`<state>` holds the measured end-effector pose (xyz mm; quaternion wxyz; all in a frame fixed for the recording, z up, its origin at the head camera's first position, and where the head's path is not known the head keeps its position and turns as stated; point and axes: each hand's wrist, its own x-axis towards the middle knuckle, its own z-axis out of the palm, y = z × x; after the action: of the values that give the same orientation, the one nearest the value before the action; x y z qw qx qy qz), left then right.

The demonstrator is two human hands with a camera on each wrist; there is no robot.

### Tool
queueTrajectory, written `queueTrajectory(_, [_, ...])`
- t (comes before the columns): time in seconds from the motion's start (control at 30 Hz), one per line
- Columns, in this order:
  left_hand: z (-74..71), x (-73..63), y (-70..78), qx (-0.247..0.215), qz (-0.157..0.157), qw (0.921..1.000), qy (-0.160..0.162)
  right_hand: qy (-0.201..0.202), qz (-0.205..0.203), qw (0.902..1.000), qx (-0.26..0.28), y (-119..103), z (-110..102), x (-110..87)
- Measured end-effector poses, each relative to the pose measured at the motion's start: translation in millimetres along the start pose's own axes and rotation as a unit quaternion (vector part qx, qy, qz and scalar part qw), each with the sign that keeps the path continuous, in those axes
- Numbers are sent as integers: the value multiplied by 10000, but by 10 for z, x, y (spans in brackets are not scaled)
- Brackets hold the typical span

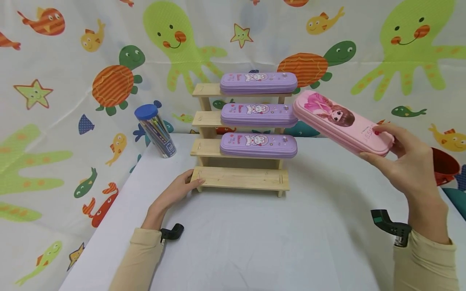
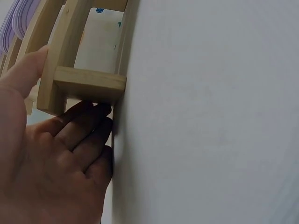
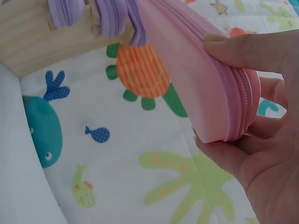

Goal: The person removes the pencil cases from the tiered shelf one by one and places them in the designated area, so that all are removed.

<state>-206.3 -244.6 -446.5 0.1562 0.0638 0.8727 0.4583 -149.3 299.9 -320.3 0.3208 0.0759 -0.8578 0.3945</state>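
Note:
My right hand [image 1: 415, 161] holds a pink pencil case [image 1: 342, 121] with a doll picture on its lid, raised at a tilt to the right of a stepped wooden rack [image 1: 240, 178]. Its thumb and fingers pinch the case's near end; the zipper [image 3: 238, 102] shows in the right wrist view. On the rack's three upper steps lie purple pencil cases, the top one [image 1: 258, 83], the middle one [image 1: 259, 114] and the lower one [image 1: 258, 144]. At the bare lowest step's left end my left hand [image 1: 178, 188] grips the wood, thumb on top, fingers [image 2: 86, 135] bent below.
A clear tube of pencils with a blue lid [image 1: 155, 131] stands left of the rack. A red container [image 1: 445, 165] is at the right edge, partly behind my right hand. The white table [image 1: 262, 242] backs onto a cloth printed with sea animals [image 1: 255, 52].

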Motion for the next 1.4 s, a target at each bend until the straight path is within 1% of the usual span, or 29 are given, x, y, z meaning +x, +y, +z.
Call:
queueTrajectory(0.17, [-1,-21,15,-98,6,9999,-59,-117,557,9975,-409,109,-32,-1])
queueTrajectory(0.27, [-6,-27,19,-138,23,9999,-96,-262,953,9927,-685,175,-50,-7])
queueTrajectory(0.37, [-11,-26,17,-130,32,9998,-115,-441,1314,9867,-851,249,-51,-15])
queueTrajectory(0.43, [-13,-21,13,-113,51,9998,-125,-614,1512,9823,-916,310,-32,-15])
queueTrajectory(0.5, [-13,-15,8,-100,65,9999,-119,-795,1625,9786,-985,384,9,-16])
queueTrajectory(0.63, [-6,-2,-8,-92,120,9998,-113,-1178,1700,9721,-1109,543,153,-24])
queueTrajectory(0.8, [2,-3,-9,-86,168,9997,-133,-1600,1796,9646,-1080,679,360,-59])
queueTrajectory(1.03, [-12,-1,2,-150,142,9997,-147,-1799,1634,9659,-893,733,622,-117])
queueTrajectory(1.17, [-17,-1,7,-146,140,9997,-132,-1972,1617,9626,-909,738,752,-132])
queueTrajectory(1.4, [-16,-10,27,-147,143,9997,-146,-2215,1773,9532,-1049,754,916,-164])
